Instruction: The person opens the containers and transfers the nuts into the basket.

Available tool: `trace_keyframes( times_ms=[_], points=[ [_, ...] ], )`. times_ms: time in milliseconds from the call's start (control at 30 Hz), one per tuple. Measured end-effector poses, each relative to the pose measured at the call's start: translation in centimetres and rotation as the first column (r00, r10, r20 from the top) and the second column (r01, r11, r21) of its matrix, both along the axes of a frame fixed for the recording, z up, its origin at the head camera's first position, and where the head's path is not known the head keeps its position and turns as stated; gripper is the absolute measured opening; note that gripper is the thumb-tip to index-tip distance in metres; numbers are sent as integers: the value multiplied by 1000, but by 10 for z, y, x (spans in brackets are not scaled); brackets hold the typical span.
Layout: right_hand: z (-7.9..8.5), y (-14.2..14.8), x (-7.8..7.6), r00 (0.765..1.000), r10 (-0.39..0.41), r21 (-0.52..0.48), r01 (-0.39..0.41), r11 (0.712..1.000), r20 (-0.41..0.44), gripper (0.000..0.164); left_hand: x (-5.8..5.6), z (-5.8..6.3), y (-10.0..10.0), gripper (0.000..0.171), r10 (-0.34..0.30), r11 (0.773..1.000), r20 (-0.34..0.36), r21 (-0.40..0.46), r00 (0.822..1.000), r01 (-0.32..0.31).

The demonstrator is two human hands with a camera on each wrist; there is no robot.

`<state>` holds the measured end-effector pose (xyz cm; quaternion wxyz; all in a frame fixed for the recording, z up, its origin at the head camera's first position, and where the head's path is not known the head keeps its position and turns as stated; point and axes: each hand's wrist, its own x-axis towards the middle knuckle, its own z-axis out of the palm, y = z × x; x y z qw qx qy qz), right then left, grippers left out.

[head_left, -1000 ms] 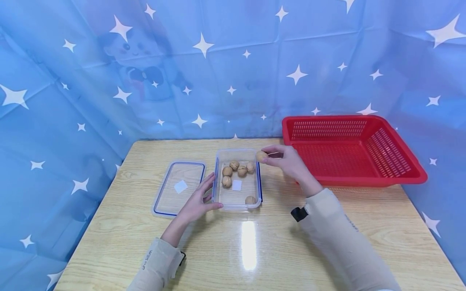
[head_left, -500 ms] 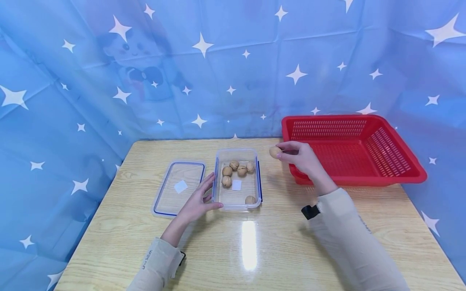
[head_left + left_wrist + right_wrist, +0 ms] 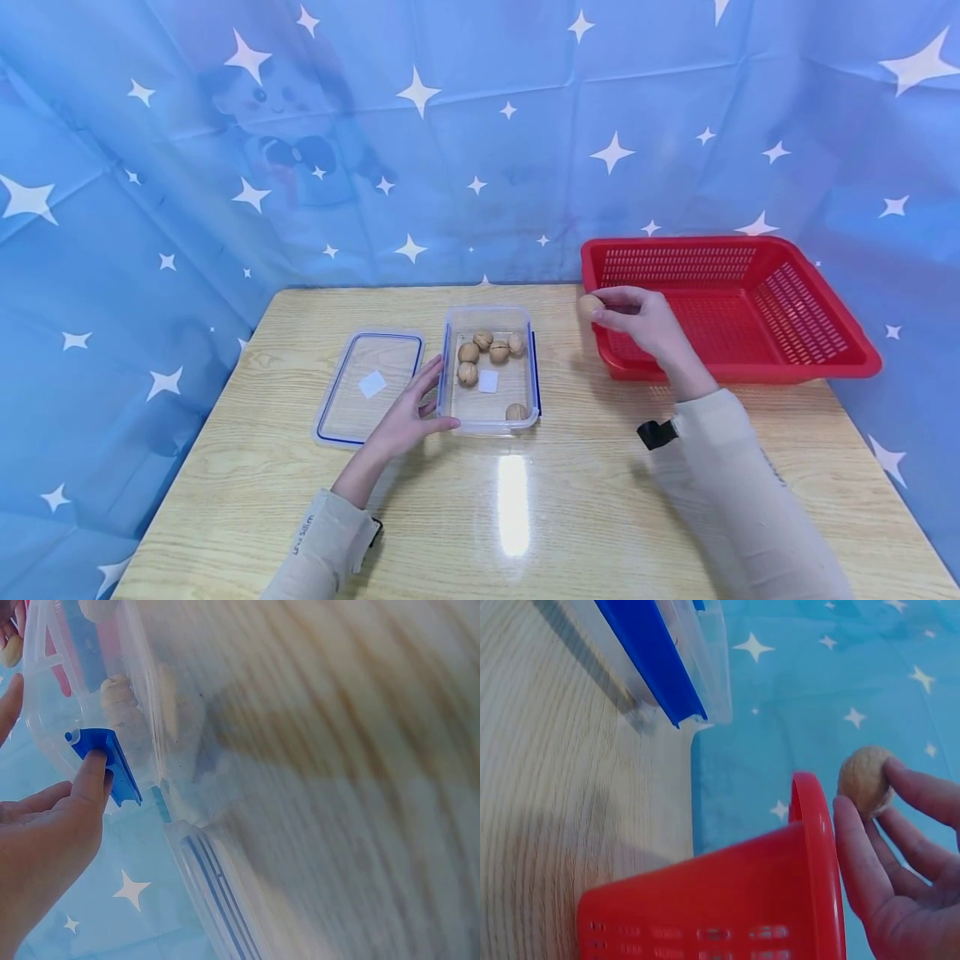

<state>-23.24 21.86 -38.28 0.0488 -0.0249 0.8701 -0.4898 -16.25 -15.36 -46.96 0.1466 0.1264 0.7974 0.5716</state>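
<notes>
My right hand (image 3: pixel 647 321) pinches a round tan walnut (image 3: pixel 589 307) between thumb and fingertips, at the left rim of the red basket (image 3: pixel 697 371). In the right wrist view the walnut (image 3: pixel 865 780) is held up beside the basket's rim (image 3: pixel 819 855). A clear plastic food container (image 3: pixel 487 427) stands open, with several walnuts (image 3: pixel 498 352) inside. My left hand (image 3: pixel 403 421) rests against its left side, fingers extended and thumb by the near corner. Seen from the left wrist, one fingertip touches the blue latch (image 3: pixel 111 761).
Left of the container, a clear lid with a blue seal (image 3: pixel 371 417) lies flat on the wooden table (image 3: pixel 570 517). A small white square (image 3: pixel 487 382) shows in the container. Behind the table hangs a blue star-patterned curtain (image 3: pixel 480 142).
My right hand has carried the walnut rightward, from over the container's right edge to the basket's left rim. The left hand and the container have stayed in place.
</notes>
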Motion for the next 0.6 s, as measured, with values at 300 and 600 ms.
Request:
trace_keyframes(
  times_ms=[300,600],
  points=[
    [2,19,2,998,-56,-3,56,998,8,69,-1,1,1,99,1,1000,0,2,1000,-1],
    [-5,40,5,998,-64,24,64,998,8,69,-3,-2,4,98,0,1000,-14,2,1000,0]
  ],
)
